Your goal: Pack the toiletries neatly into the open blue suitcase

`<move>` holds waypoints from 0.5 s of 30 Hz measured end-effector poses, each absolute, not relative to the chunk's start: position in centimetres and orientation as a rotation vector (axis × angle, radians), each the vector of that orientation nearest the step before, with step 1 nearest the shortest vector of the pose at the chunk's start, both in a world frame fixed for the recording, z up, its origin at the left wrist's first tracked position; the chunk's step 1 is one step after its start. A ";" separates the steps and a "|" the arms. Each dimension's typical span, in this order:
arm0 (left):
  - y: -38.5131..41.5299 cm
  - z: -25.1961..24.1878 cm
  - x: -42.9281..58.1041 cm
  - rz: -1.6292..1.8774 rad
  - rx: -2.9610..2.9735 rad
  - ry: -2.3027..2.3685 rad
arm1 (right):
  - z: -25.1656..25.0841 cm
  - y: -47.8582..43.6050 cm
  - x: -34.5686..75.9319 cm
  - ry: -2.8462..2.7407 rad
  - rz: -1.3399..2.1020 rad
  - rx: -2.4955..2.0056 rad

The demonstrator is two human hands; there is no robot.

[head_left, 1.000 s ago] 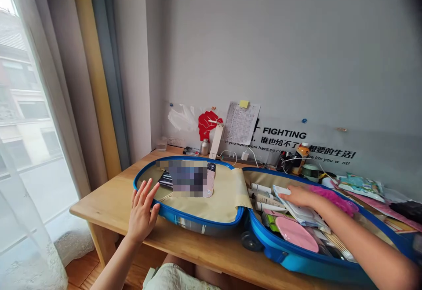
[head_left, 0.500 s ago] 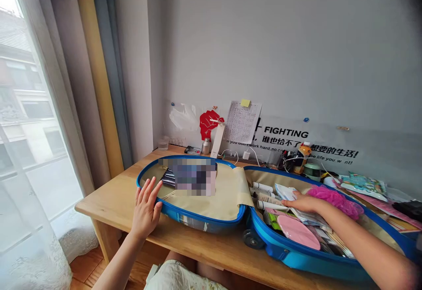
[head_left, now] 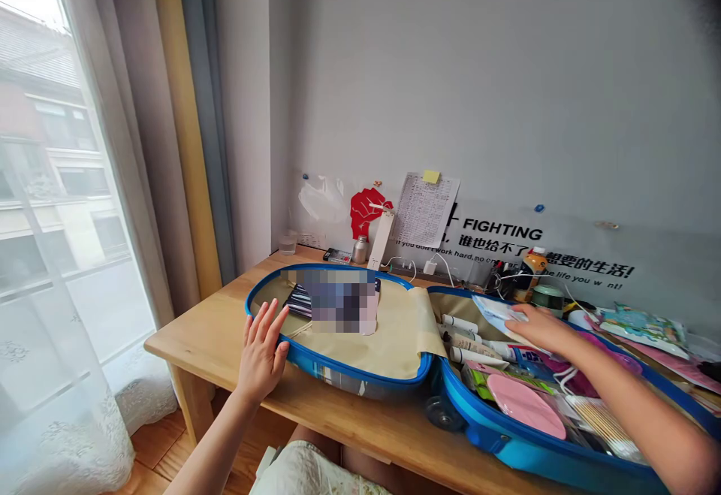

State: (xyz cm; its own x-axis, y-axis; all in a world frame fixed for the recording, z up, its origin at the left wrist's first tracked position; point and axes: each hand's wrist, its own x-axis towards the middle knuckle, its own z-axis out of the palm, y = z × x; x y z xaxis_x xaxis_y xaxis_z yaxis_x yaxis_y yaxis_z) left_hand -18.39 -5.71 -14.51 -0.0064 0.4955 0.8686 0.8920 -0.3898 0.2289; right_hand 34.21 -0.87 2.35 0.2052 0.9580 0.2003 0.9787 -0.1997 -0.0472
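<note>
An open blue suitcase (head_left: 352,376) lies across the desk, its two halves spread side by side. My left hand (head_left: 262,352) rests on the left half's rim, fingers stretched out and holding nothing. Over the right half, my right hand (head_left: 539,327) grips a flat white and pale-blue packet (head_left: 494,310), lifted above the other contents. Below it are white tubes (head_left: 459,323), a blue, white and red tube (head_left: 526,354), a pink oval item (head_left: 525,405), cotton swabs (head_left: 604,421) and a magenta bath puff (head_left: 616,358). A pixelated patch hides most of the things in the left half.
Along the wall stand a clear cup (head_left: 287,242), a small metal bottle (head_left: 359,250), a white power strip (head_left: 381,241) with cables, an orange-labelled bottle (head_left: 532,266) and a green jar (head_left: 547,297). Packages (head_left: 645,328) lie at the right. Curtains (head_left: 163,104) hang left.
My right hand has lifted the packet up from the suitcase contents, uncovering the blue, white and red tube and more of the cotton swabs. The view has shifted slightly; my left hand stays on the rim.
</note>
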 end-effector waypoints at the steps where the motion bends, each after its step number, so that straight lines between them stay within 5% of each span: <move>1: -5.7 -14.5 -18.4 -1.362 -1.887 -1.440 | 2.9 -0.7 33.3 -1.900 -0.160 -2.265; 6: -5.7 -14.5 -18.4 -1.358 -1.880 -1.422 | 4.7 0.2 23.7 -2.239 0.054 -1.835; 11: -5.4 -14.8 -18.3 -1.364 -1.846 -1.367 | 3.9 0.2 10.6 -2.463 1.065 -1.301; 15: -5.4 -14.9 -18.2 -1.390 -1.835 -1.328 | 1.9 1.2 3.6 -2.528 1.203 -1.215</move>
